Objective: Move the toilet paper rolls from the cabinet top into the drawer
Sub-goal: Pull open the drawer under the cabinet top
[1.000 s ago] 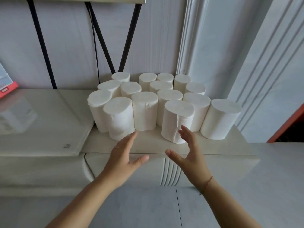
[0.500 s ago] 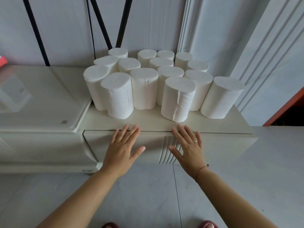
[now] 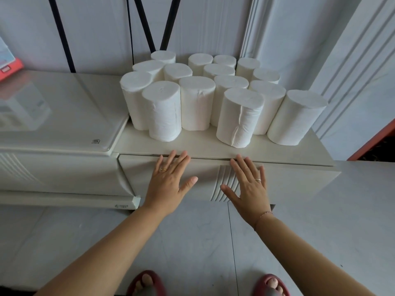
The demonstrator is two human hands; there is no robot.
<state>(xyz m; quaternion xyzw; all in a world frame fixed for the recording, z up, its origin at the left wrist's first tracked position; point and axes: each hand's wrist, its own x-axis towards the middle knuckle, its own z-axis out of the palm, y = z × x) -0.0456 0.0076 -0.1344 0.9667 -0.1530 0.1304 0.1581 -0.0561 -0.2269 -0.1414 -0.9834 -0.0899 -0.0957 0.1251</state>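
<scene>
Several white toilet paper rolls [image 3: 197, 103] stand upright in a tight cluster on the cream cabinet top [image 3: 277, 152]. Below its front edge is the closed drawer front [image 3: 136, 167] with a ribbed panel in the middle. My left hand [image 3: 168, 180] lies flat against the drawer front, fingertips at the seam under the top. My right hand [image 3: 248, 182] is spread the same way to the right of the ribbing, fingertips at the seam. Both hands hold nothing.
A glossy white appliance lid [image 3: 53, 116] adjoins the cabinet on the left, with a red-edged box [image 3: 9, 67] at its far corner. Black tripod legs [image 3: 147, 24] lean on the wall behind. My feet in red slippers [image 3: 145, 283] stand on the grey tiled floor.
Both hands dropped from in front of the nearest rolls to the drawer front and flattened against it. The view tilted downward, bringing my feet into sight.
</scene>
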